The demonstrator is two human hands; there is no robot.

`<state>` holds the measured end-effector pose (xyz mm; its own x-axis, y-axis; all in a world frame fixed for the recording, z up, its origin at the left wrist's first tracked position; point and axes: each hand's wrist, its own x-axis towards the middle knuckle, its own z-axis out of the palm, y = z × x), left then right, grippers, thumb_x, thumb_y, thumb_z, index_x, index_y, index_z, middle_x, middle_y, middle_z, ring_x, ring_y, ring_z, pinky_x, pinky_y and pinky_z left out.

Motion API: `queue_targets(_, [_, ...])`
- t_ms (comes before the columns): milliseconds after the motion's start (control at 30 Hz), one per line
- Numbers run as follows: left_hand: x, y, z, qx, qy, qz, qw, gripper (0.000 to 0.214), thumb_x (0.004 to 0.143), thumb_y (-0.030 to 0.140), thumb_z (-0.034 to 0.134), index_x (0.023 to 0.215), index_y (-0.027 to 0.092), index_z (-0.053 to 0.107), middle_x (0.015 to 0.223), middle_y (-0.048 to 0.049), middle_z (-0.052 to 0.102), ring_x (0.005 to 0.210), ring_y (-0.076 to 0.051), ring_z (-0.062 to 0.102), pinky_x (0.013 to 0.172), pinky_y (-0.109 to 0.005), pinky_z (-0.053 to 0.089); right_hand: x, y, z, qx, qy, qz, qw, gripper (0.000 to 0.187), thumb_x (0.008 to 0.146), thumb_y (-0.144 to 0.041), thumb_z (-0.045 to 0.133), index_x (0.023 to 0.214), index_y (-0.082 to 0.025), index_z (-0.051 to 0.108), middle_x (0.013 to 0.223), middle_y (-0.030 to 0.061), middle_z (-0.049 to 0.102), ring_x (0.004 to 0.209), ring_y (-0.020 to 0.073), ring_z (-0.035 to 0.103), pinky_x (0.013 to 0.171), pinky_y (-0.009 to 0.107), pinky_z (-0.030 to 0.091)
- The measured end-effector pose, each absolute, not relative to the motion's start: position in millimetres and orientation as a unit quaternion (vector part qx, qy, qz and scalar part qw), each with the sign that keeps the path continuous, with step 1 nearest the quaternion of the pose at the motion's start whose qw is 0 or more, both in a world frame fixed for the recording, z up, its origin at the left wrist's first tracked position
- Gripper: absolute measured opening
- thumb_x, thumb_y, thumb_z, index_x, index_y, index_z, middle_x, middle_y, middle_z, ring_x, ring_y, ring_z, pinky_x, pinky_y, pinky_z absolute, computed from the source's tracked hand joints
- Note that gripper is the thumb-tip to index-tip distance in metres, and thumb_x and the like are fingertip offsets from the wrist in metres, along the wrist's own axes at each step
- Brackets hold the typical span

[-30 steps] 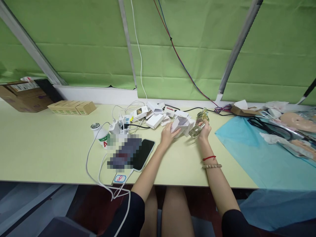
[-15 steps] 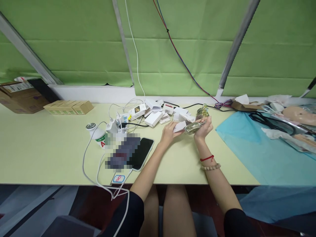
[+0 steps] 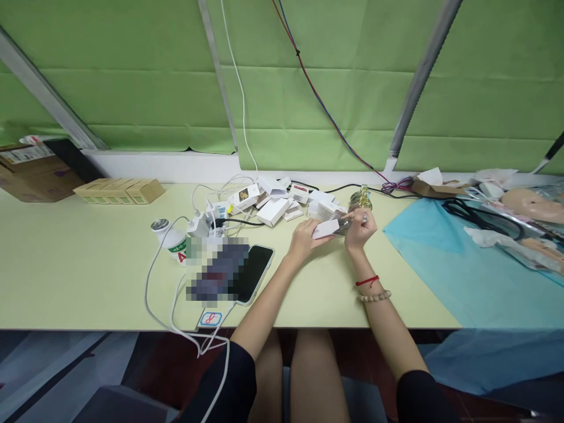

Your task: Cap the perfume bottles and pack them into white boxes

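My left hand point(image 3: 303, 239) is closed around a small white box point(image 3: 326, 229), held tilted just above the table. Against the box's right end, my right hand point(image 3: 360, 228) has its fingers curled round a shiny, see-through packet point(image 3: 343, 226). Much of the packet is hidden behind the fingers and the box, and whether its end sits inside the box I cannot tell. Just behind my right hand rests a clear, yellowish glossy item point(image 3: 363, 197), partly covered by the knuckles. A pile of small white cartons point(image 3: 274, 210) lies beyond my left hand.
Left of my forearm lie a phone point(image 3: 256, 273), a white bottle point(image 3: 170, 239), and plugs with white cables point(image 3: 200, 224). Tan boxes point(image 3: 118, 191) stand in a row farther left. On the right, a blue sheet point(image 3: 440, 264) carries black cable point(image 3: 480, 214) and a mannequin-like head point(image 3: 533, 204).
My right hand has turned and drawn in toward the white box. The see-through packet, earlier in plain sight between the hands, is now mostly covered. The box has shifted slightly right.
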<state>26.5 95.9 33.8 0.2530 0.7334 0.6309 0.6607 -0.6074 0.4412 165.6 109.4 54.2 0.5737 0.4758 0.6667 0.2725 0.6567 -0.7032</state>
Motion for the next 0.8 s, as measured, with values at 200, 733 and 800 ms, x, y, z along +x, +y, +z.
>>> queue_targets(200, [32, 93, 32, 0.771, 0.492, 0.404, -0.010, 0.037, 0.079, 0.052, 0.058, 0.092, 0.017, 0.059, 0.083, -0.0046, 0.064, 0.077, -0.018, 0.059, 0.066, -0.027, 0.040, 158, 105, 53, -0.440, -0.535, 0.068, 0.718, 0.039, 0.084, -0.051, 0.042, 0.059, -0.021, 0.046, 0.051, -0.0026, 0.049, 0.046, 0.0107, 0.042, 0.049, 0.025, 0.036])
queue_targets(733, [32, 91, 38, 0.722, 0.571, 0.388, 0.045, 0.034, 0.082, 0.050, 0.055, 0.094, 0.019, 0.059, 0.091, -0.0043, 0.065, 0.084, -0.018, 0.059, 0.066, -0.025, 0.037, 146, 108, 53, -0.495, -0.575, 0.095, 0.645, 0.041, 0.087, -0.055, 0.037, 0.072, -0.019, 0.048, 0.073, 0.0019, 0.050, 0.072, 0.0162, 0.047, 0.071, 0.031, 0.039])
queue_targets(800, [31, 92, 38, 0.717, 0.576, 0.389, 0.053, 0.033, 0.083, 0.050, 0.054, 0.094, 0.019, 0.059, 0.091, -0.0041, 0.064, 0.085, -0.018, 0.059, 0.066, -0.025, 0.037, 144, 108, 49, -0.526, -0.591, 0.034, 0.611, 0.041, 0.089, -0.054, 0.032, 0.074, -0.019, 0.048, 0.083, 0.0061, 0.052, 0.085, 0.0209, 0.048, 0.080, 0.038, 0.037])
